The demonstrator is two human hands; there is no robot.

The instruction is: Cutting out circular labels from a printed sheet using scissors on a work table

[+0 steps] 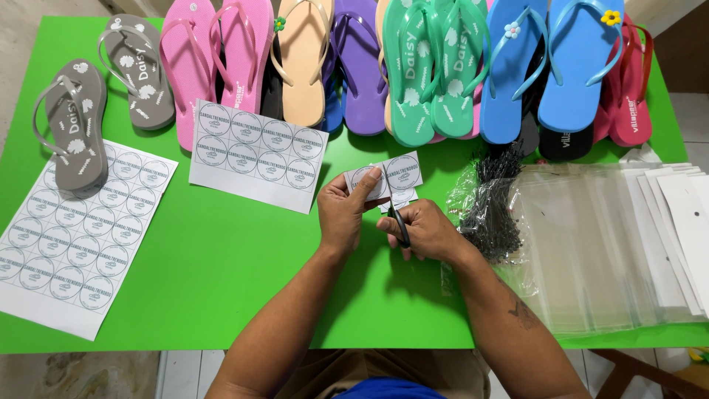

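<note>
— What lies around the grip?
— A green worktop (221, 258); beyond it, glossy rubber flip-flops (413, 66); right, clear plastic bags (591, 251); left, white sheets of round labels (255, 154).
— And the grip itself?
— The left hand (343, 214) pinches a small label strip (395, 174). The right hand (428, 230) is closed around black-handled scissors (399, 222), cutting into that strip.

The right hand (425, 230) is covering most of the scissors (397, 216). The top edge is cutting off the flip-flops (432, 74), and the right edge the clear bags (591, 244).
</note>
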